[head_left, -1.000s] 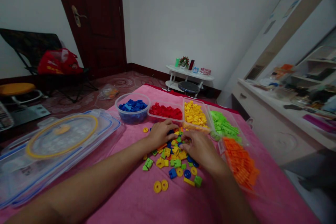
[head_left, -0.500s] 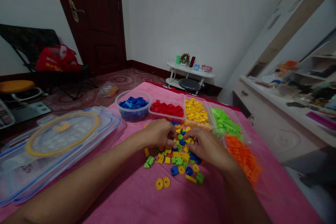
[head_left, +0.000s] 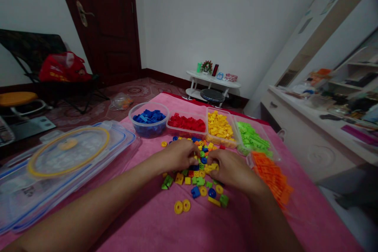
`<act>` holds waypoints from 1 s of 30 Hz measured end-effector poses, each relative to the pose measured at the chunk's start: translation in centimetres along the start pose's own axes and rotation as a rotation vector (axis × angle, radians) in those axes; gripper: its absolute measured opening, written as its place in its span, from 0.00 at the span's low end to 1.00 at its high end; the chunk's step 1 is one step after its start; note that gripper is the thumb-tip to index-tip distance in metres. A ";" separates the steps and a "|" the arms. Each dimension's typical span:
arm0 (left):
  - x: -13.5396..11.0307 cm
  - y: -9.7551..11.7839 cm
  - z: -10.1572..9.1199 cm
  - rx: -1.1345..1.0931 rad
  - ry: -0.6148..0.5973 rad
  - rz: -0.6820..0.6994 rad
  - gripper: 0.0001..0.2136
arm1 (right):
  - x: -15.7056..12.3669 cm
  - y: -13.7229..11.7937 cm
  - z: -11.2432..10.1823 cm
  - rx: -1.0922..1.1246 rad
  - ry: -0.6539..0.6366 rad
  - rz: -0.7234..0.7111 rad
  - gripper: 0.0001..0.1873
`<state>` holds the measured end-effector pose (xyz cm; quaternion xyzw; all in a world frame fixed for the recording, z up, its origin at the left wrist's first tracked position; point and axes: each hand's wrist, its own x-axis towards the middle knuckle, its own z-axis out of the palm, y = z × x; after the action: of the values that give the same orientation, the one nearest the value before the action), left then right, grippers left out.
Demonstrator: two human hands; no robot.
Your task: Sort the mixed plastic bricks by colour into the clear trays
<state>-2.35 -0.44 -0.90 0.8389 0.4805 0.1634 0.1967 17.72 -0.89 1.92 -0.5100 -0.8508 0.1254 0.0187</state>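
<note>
A heap of small mixed-colour plastic bricks (head_left: 198,177) lies on the pink cloth (head_left: 153,220). My left hand (head_left: 177,155) rests on the heap's left side, fingers curled down into the pieces. My right hand (head_left: 232,169) sits on the right side, fingertips pinched around yellow pieces; what exactly they hold is hidden. Behind the heap stand a round tub of blue bricks (head_left: 150,119), a tray of red bricks (head_left: 186,123), a tray of yellow bricks (head_left: 219,126), a tray of green bricks (head_left: 252,138) and a tray of orange bricks (head_left: 271,176).
Clear plastic lids with blue and yellow rims (head_left: 63,159) lie at the left on the cloth. Two yellow discs (head_left: 182,206) lie nearest me. A white dresser (head_left: 313,141) stands to the right, a small white table (head_left: 213,84) beyond, a folding chair with a red bag (head_left: 60,71) by the door.
Both hands drew back slightly toward me over the heap, uncovering the pieces nearest the trays. The view shifted a little.
</note>
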 end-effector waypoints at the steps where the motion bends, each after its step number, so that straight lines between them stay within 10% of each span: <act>1: 0.2 -0.1 0.3 -0.070 0.044 -0.019 0.11 | 0.0 0.2 -0.2 0.030 0.036 -0.010 0.09; 10: 1.2 0.1 1.6 -1.152 0.067 -0.230 0.18 | 1.0 -0.6 -0.6 0.384 0.371 -0.017 0.08; 15: 1.0 0.5 1.4 -1.371 0.052 -0.278 0.19 | 1.2 -1.0 -0.2 0.448 0.359 -0.082 0.16; 25: 1.1 0.9 2.1 -1.244 0.054 -0.225 0.24 | 1.4 -1.7 1.1 0.427 0.245 -0.168 0.11; 30: 1.0 -0.2 1.8 -0.622 0.434 -0.077 0.12 | 1.6 -0.8 1.1 0.465 0.327 -0.114 0.12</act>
<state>-1.20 0.25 -2.47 0.6664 0.4698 0.4675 0.3416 16.10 -0.06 0.89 -0.4568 -0.8123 0.2320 0.2788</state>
